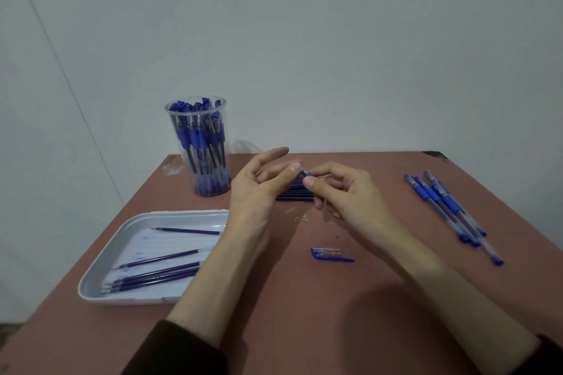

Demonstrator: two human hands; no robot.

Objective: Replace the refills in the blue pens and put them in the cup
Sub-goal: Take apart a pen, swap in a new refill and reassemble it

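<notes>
Mid-swap: my left hand (259,189) and right hand (344,192) are together above the table (304,313), both pinching one pen (307,174), its cap (330,253) off nearby. Next, probably screw it shut, cap it, drop in cup (198,143).

The person wears dark brown long sleeves that end short of the bare forearms: the left sleeve (182,350) at 7 o'clock, the right sleeve (552,348) at 4 o'clock, showing only its cuff.

Reddish-brown flat table top (380,298), five lots resting on it.
Far left corner: clear plastic cup (198,143). Near left: white rectangular plastic tray (170,242). Centre: blue-and-clear pen cap (329,253). Mid-table: stacked dark blue refills (294,195). Right: clear blue-grip pens (447,207).
</notes>
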